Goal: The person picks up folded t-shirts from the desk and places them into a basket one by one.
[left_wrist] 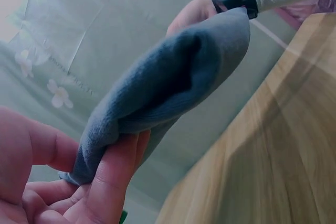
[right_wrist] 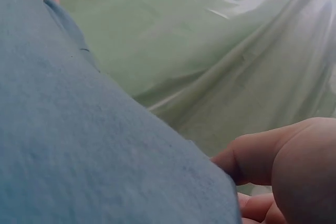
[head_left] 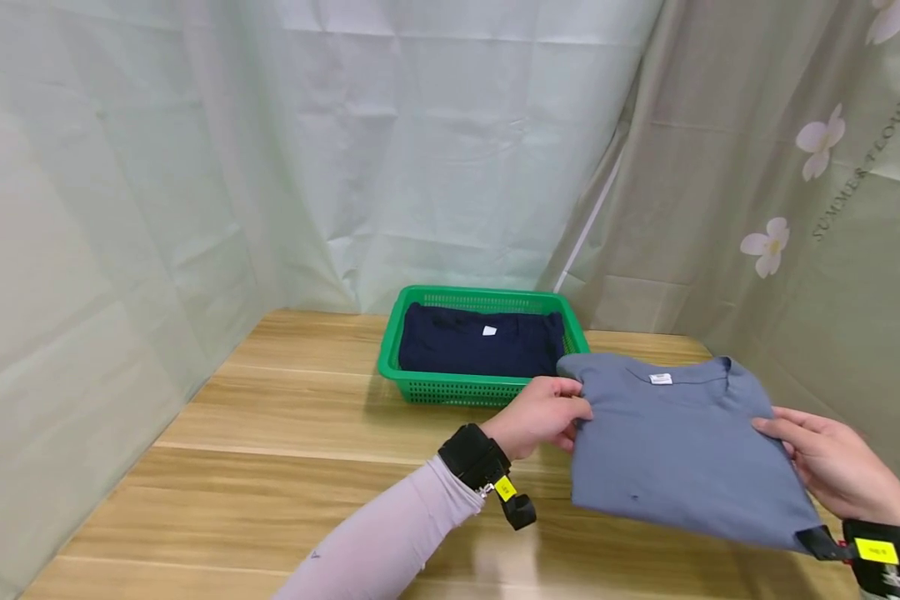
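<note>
A folded grey-blue shirt (head_left: 682, 450) with a white neck label hangs above the table, held between both hands. My left hand (head_left: 543, 417) pinches its left edge, thumb on top and fingers beneath. On the opposite edge, my right hand (head_left: 832, 458) grips the cloth the same way. In the left wrist view the shirt (left_wrist: 152, 82) appears edge-on, its folded layers bulging. The right wrist view has the shirt (right_wrist: 105, 140) filling the left side, with the right thumb against its edge. Behind the left hand, a folded navy garment (head_left: 480, 342) lies inside a green basket (head_left: 465, 387).
The wooden table (head_left: 285, 467) extends to the left and front of the basket. Pale curtains (head_left: 450, 150) enclose the table at the back and sides, and the right one carries printed flowers. The shirt's left corner overlaps the basket's front right corner in the head view.
</note>
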A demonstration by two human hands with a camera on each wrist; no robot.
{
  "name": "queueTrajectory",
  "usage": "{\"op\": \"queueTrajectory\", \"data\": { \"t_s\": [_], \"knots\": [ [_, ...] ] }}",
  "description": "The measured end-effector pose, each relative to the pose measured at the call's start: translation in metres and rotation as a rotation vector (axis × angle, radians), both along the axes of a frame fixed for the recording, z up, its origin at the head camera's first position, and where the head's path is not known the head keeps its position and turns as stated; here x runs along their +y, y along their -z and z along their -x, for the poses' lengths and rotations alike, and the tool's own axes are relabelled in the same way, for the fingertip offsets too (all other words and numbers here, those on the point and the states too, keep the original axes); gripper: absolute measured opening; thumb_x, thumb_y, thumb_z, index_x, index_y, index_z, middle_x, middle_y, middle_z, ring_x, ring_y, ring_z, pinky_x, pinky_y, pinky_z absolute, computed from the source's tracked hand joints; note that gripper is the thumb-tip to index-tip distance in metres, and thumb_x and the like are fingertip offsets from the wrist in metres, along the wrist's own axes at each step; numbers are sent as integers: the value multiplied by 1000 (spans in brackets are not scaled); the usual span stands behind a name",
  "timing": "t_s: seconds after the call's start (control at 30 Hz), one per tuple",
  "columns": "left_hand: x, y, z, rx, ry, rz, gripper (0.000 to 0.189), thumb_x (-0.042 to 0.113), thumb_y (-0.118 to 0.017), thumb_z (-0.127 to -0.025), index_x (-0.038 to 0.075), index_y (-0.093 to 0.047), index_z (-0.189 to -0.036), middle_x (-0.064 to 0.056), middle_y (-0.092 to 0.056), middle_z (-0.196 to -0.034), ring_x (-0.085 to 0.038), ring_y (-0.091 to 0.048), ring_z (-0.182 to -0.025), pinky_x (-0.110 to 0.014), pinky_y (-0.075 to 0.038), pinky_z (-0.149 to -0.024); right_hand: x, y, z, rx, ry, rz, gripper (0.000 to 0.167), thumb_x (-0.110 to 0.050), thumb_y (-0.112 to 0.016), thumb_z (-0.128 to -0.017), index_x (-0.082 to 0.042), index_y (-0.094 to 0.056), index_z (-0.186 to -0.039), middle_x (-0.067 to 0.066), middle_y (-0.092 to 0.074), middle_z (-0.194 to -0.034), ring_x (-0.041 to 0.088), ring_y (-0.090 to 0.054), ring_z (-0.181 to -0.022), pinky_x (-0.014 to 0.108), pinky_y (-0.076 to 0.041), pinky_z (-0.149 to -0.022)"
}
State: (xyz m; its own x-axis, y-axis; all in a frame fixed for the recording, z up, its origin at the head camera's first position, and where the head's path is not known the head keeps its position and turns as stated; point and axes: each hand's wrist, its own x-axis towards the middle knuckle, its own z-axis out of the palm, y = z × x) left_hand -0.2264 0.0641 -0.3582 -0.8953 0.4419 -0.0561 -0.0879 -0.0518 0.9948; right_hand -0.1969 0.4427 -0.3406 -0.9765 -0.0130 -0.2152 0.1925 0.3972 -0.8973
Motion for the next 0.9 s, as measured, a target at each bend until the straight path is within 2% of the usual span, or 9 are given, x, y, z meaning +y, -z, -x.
{"op": "queueTrajectory", "data": {
  "t_s": [0.07,0.1,0.13,0.17,0.27,0.33,0.53,0.7,0.9],
  "knots": [
    [-5,1,1,4,0,4,22,2,-68,-97,-2,-72,-119,-2,-61,-79,-14,-56,-58,-23,-57,-53,-4,0,2,-8,-14,10,95,-33,-53,-117,11,14,-167,-14,-72,-93,-8,-65,-81,21,-62,-79],
    [-7,2,2,5,-1,5,23,2,-68,-97,-2,-72,-119,-2,-61,-79,-14,-56,-58,-23,-57,-53,-6,0,3,-7,-33,-2,95,-35,-52,-118,12,15,-166,0,-78,-114,-11,-66,-89,20,-62,-82],
    [-10,2,3,7,0,7,21,2,-68,-97,-2,-72,-117,-2,-61,-79,-14,-56,-58,-23,-57,-53,-8,1,4,-2,-42,-7,95,-35,-52,-118,13,13,-166,-5,-77,-121,-11,-66,-93,19,-62,-83],
    [-12,2,3,9,-4,11,19,3,-68,-97,-2,-72,-115,-2,-61,-79,-14,-56,-58,-24,-57,-53,-9,0,5,-9,-40,2,94,-35,-54,-117,12,11,-167,-21,-72,-114,-9,-65,-89,19,-61,-80],
    [-20,2,6,18,-11,29,15,4,-68,-97,0,-72,-111,-1,-61,-79,-14,-56,-59,-24,-58,-54,-16,0,7,-5,-62,25,93,-33,-54,-117,12,9,-168,-18,-72,-121,-8,-62,-84,18,-60,-79],
    [-25,2,7,21,-21,40,16,5,-68,-97,0,-72,-112,-1,-61,-78,-13,-56,-59,-24,-58,-54,-22,1,9,-6,-58,74,92,-29,-56,-116,11,7,-169,-29,-66,-103,-4,-62,-77,20,-61,-79],
    [-40,2,11,17,-40,57,23,6,-68,-95,-1,-71,-117,0,-60,-76,-12,-53,-57,-24,-56,-54,-41,4,12,2,-89,145,88,-23,-55,-117,12,7,-169,-19,-74,-100,2,-71,-85,24,-65,-80],
    [-54,3,13,16,-44,55,18,7,-67,-95,1,-70,-112,1,-58,-75,-12,-52,-57,-24,-53,-54,-57,8,16,27,-89,145,81,-22,-58,-116,14,-9,-169,-16,-77,-105,5,-66,-73,24,-63,-73],
    [-70,4,15,25,-52,56,3,8,-66,-96,6,-66,-98,1,-56,-75,-12,-51,-57,-23,-52,-54,-76,13,20,72,-92,129,69,-23,-60,-115,15,-28,-164,-15,-77,-104,7,-69,-76,27,-65,-75]
  ]
}}
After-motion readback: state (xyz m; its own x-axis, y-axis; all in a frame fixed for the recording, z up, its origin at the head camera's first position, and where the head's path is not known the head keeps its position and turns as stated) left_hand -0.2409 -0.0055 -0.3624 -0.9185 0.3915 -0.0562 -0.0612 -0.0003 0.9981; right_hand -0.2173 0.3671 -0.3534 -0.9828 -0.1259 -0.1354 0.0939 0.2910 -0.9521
